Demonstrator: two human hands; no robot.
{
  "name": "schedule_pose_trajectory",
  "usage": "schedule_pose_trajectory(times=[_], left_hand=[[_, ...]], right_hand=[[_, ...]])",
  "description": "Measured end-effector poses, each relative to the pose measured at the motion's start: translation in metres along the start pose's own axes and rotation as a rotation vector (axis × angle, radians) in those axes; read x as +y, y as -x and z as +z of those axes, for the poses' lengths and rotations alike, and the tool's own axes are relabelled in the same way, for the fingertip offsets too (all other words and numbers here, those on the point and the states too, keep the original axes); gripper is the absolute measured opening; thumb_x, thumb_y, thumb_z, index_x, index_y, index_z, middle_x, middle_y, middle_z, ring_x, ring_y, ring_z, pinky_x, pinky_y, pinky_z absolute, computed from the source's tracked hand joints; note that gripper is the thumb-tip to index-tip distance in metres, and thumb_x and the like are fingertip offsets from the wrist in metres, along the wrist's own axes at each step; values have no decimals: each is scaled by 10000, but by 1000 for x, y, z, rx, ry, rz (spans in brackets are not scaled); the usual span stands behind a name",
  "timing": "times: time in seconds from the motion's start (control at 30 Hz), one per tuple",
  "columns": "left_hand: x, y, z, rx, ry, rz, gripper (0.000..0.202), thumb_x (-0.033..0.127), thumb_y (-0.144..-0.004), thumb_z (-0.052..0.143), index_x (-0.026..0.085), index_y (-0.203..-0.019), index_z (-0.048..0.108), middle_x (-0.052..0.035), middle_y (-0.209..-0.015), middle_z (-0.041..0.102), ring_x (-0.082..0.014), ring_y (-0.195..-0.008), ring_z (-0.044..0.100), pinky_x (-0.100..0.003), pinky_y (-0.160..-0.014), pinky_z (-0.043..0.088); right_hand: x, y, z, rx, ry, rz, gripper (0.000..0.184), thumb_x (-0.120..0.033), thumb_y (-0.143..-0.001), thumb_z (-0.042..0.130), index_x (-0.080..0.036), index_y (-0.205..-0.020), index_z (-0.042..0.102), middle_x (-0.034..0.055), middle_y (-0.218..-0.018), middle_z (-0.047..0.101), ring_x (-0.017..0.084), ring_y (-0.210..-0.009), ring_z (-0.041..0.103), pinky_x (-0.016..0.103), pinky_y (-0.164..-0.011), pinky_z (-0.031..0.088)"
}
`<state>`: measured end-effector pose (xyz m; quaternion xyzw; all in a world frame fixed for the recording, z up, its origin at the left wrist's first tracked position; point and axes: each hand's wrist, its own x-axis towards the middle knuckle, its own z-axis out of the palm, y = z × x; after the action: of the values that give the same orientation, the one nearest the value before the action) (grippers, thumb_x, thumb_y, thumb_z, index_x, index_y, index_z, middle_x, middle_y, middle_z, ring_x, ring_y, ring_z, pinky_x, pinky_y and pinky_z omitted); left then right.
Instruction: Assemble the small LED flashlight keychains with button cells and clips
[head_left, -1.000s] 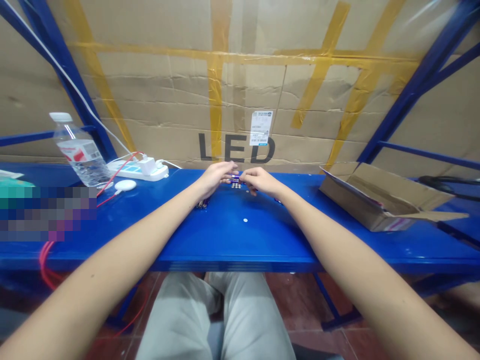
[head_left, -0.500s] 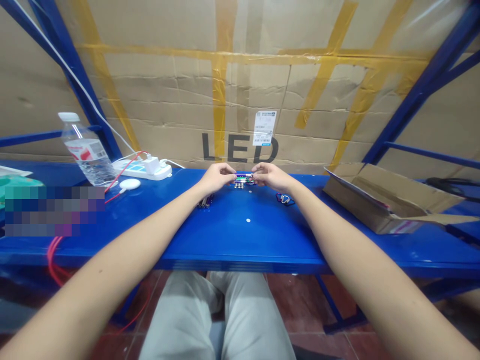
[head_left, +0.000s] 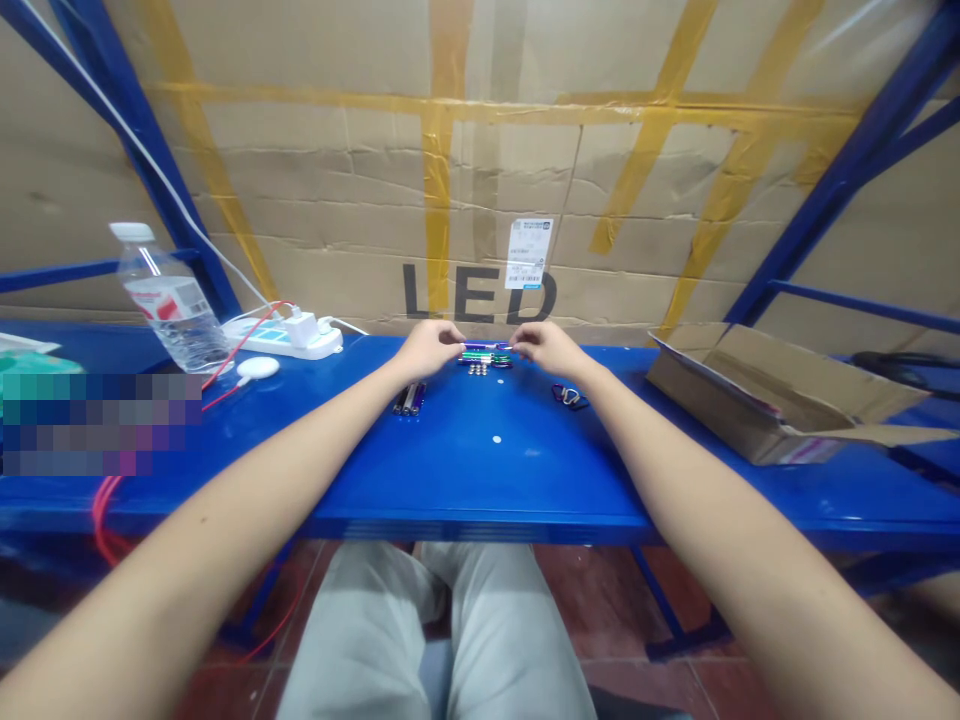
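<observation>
At the back of the blue table, my left hand (head_left: 433, 347) pinches the left end of a slim purple-blue metal tube (head_left: 480, 346). My right hand (head_left: 541, 347) is closed at the tube's right end, where a small clip-like part shows. Just in front lie green tubes (head_left: 476, 357) of the same slim shape, with carabiner-like clips at their right ends. Several tiny silver round pieces (head_left: 478, 369) sit in rows before them. Dark and silver tubes (head_left: 409, 399) lie side by side near my left wrist. Small carabiners (head_left: 570, 397) rest by my right wrist.
An open cardboard box (head_left: 739, 400) stands at the right. To the left are a water bottle (head_left: 174, 305), a white power strip (head_left: 289, 337), a round white charger (head_left: 258, 368) and red cable (head_left: 105, 520). A large carton (head_left: 360, 210) walls off the back.
My hands have drawn slightly apart, and more of the purple-blue tube shows between them. The green tubes and the dark tubes by my left wrist are less covered.
</observation>
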<state>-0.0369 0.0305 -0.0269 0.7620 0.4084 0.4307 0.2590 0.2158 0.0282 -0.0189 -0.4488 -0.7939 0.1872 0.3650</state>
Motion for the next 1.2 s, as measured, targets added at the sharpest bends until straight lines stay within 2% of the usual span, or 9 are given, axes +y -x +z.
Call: schedule_pose_trajectory(times=[0.1,0.23,0.4,0.53,0.6,0.7,0.83,1.03,1.2], left_hand=[[-8,-21,-4,2,-95,45,78,220,-713,710,180,-777,725,-88,-858,702,-245,-858,636,-418,-864,468],[-19,-52,-2,-7,-145,49,27,183,-681,713,197,-665,696,-80,-778,667,-265,-859,627,-428,-871,462],[-34,-73,10,-73,-176,-2,91,130,-622,725,199,-609,668,-75,-736,666,-255,-801,640,-443,-859,490],[-42,-78,16,-157,-131,-37,205,99,-579,705,209,-748,744,-79,-797,724,-259,-795,659,-428,-830,522],[-43,-79,17,-218,-154,-59,230,83,-582,668,213,-741,771,-85,-802,742,-266,-791,665,-424,-832,524],[-41,-79,18,-274,-217,-85,230,95,-635,598,212,-700,785,-93,-848,762,-271,-826,677,-415,-873,514],[-33,-79,19,-331,-251,-133,299,148,-731,518,199,-791,806,-97,-987,773,-262,-925,683,-380,-912,501],[-21,-80,21,-493,-419,-72,409,175,-802,449,126,-1022,790,-126,-1220,710,-244,-1091,644,-316,-988,452],[-21,-82,25,-525,-464,-33,393,173,-799,461,119,-1009,788,-142,-1215,708,-256,-1104,635,-332,-1000,445]], right_hand=[[3,-9,8,75,176,-33,154,-94,-832,532,-143,-811,676,66,-809,699,184,-775,600,302,-739,438],[15,-20,18,124,283,-29,210,-80,-854,500,-145,-859,699,100,-936,726,217,-885,620,305,-793,434],[35,-35,20,68,357,47,211,-89,-858,518,-142,-869,722,116,-930,734,231,-883,624,302,-777,435],[45,-47,23,-29,362,59,195,-69,-837,548,-140,-842,730,118,-930,741,219,-867,628,293,-774,439],[47,-51,26,-50,354,61,183,-71,-837,564,-140,-845,734,110,-946,745,208,-879,633,287,-795,447],[47,-51,29,-68,340,71,177,-77,-844,577,-138,-861,742,103,-975,751,196,-907,641,283,-839,460],[49,-48,29,-89,301,108,172,-87,-846,593,-133,-886,754,101,-987,759,192,-924,659,286,-882,476],[50,-44,26,-98,275,118,222,-92,-840,581,-155,-919,779,69,-1007,768,192,-965,673,261,-899,487],[46,-39,23,-126,265,111,314,-46,-823,522,-169,-936,788,50,-1027,771,188,-994,675,245,-922,481]])
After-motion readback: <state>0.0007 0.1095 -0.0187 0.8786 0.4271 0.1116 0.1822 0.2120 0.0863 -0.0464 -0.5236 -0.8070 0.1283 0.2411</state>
